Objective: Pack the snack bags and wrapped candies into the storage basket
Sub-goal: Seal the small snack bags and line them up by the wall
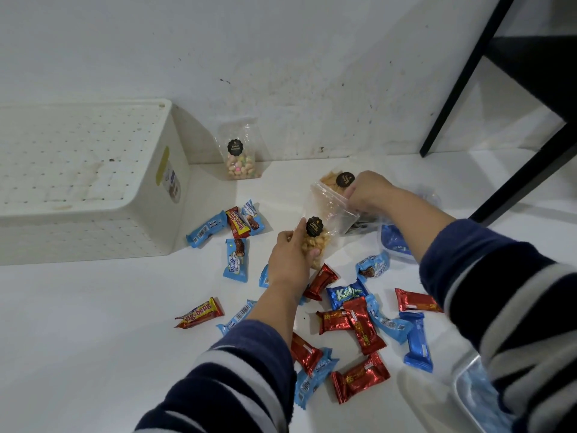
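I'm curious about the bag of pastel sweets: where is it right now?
In the head view the pastel sweets bag stands upright against the wall, just right of the white basket, beyond both hands.

White floor strewn with snacks.
A perforated cream storage basket stands far left, a clear bag of pastel candies leans at the wall, and red and blue wrapped candies lie scattered nearer, some overlapping.
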### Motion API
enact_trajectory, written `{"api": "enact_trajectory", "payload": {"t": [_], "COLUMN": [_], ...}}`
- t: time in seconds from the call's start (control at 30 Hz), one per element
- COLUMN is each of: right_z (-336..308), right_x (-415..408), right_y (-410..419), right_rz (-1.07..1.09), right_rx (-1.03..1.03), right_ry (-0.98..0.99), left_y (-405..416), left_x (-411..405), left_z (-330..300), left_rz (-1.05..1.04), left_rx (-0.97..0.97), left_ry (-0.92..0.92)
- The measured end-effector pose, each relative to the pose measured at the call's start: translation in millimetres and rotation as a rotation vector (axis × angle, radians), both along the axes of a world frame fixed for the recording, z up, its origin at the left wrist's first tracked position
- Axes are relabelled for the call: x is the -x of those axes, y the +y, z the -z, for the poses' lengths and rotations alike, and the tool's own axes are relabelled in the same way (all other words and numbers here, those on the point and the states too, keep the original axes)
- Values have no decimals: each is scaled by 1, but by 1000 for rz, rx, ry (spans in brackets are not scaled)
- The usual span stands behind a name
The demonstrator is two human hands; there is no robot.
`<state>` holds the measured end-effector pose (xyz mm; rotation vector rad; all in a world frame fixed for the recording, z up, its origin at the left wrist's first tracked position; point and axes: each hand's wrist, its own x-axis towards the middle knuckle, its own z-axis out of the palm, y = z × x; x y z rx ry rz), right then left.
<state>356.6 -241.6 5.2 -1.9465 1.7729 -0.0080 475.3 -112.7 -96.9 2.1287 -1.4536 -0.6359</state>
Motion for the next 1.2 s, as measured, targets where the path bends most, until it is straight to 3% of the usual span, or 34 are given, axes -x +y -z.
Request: {"api": "enact_trajectory", "payload": {"t": [0.17,0.27,0.4,0.5,0.57,0.8,0.97,1.2], "right_z": [5,8,4,3,3,0,4,1], "right_x": [-1,-1,2,5,6,10,12,11], "right_y": [9,14,23,30,36,52,52,54], "right_rz": [-11,35,-8,-41,-62,-61,-43,-65], "right_rx": [41,90,173,186,176,173,206,201], "right_ry": [-41,-46,-81,-161,-215,-382,-295,-315], "left_y": [-1,-3,-18,-35,-43,-41,-34,-30], "left_x": [2,5,13,14,14,10,11,11], "left_z": [1,-3,-33,-61,-70,-69,-65,-64], "left_rz": [-2,-56,-201,-240,-243,-275,-244,-228], "left_rx": [-14,2,170,223,182,174,170,172], "left_ry": [6,117,90,403,511,635,640,677]}}
